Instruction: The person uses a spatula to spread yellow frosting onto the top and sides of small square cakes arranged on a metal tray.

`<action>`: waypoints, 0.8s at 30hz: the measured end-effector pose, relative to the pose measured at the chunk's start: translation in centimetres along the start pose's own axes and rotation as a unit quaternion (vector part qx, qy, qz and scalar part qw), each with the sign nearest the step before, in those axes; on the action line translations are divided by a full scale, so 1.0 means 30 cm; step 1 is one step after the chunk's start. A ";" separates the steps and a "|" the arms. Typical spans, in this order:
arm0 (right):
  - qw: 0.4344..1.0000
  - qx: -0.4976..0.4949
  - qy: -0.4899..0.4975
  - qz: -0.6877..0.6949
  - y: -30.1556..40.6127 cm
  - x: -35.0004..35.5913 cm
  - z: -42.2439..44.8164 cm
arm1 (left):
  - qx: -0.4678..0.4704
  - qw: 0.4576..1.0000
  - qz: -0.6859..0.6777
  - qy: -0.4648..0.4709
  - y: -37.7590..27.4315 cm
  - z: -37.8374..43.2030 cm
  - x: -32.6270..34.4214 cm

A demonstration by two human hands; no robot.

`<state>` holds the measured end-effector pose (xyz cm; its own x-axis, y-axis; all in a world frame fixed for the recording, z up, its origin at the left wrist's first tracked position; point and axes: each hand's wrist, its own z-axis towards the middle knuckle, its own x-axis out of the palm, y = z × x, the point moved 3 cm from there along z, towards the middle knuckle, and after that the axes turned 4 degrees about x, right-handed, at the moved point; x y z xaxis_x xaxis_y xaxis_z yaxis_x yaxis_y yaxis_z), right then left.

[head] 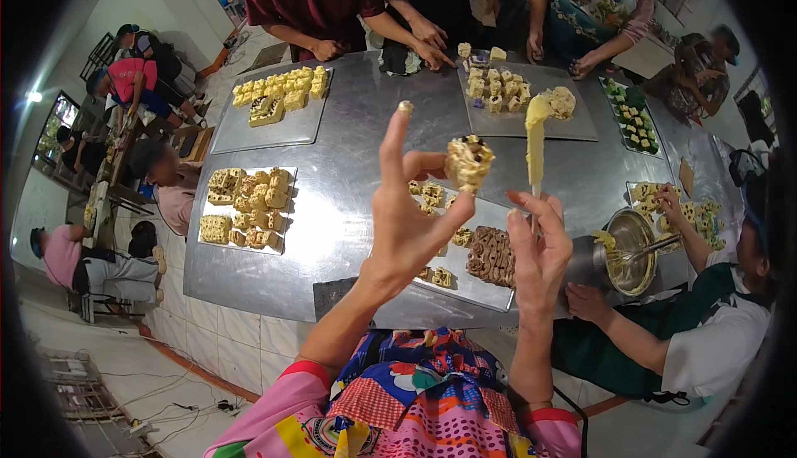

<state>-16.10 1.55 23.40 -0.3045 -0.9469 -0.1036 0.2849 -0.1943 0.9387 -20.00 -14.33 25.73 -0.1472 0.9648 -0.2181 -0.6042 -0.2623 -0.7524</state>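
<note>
My left hand [408, 209] pinches a small frosted cake piece [469, 162] between thumb and fingers, its index finger raised. Dark bits dot the top of the piece. In my right hand [540, 243] is an upright spatula [535, 146] thickly coated with pale yellow icing; its handle is mostly hidden by my fingers. Both hands are above a tray [485, 299] on the steel table. On that tray lie a larger brown-iced cake block [491, 255] and several small decorated pieces [442, 277], partly covered by my hands.
The steel table [367, 109] also bears a left tray [287, 178] of cakes, a far-left tray [268, 140] and a far-right tray [492, 128]. At right, a co-worker's hand [588, 302] is beside a metal bowl [632, 252] with a whisk [654, 246]. Several people stand opposite.
</note>
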 end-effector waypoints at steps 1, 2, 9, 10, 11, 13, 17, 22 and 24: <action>1.000 -0.005 0.004 -0.001 0.001 0.010 0.013 | 0.044 0.997 0.067 -0.006 -0.016 0.001 0.002; 1.000 -0.011 0.008 -0.003 0.002 0.021 0.025 | 0.044 0.997 0.065 -0.020 -0.015 0.000 0.010; 0.999 0.031 -0.001 -0.034 0.044 0.067 0.079 | 0.086 0.987 0.088 -0.105 -0.006 0.006 0.025; 1.000 0.017 0.004 -0.020 0.046 0.069 0.086 | 0.084 0.987 0.084 -0.107 -0.001 0.004 0.026; 1.000 0.003 0.008 -0.006 0.049 0.068 0.089 | 0.082 0.987 0.083 -0.109 0.007 0.001 0.028; 1.000 -0.005 0.012 -0.022 0.054 0.065 0.093 | 0.081 0.987 0.083 -0.111 0.025 -0.006 0.033; 0.999 -0.001 0.003 -0.053 0.084 0.017 0.092 | 0.049 0.994 0.013 -0.098 0.051 -0.029 0.034; 0.995 -0.006 0.013 -0.098 0.076 -0.040 0.056 | -0.080 0.972 -0.199 -0.096 0.104 -0.026 0.009; 0.999 0.038 -0.001 -0.003 0.052 -0.038 0.028 | -0.087 0.966 -0.224 -0.091 0.110 -0.011 -0.008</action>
<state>-16.08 2.54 25.26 -0.3079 -0.9452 -0.1088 0.2138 -0.1802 0.9601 -21.71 -15.44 23.10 -0.0458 0.9659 0.2547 -0.5002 0.1985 -0.8429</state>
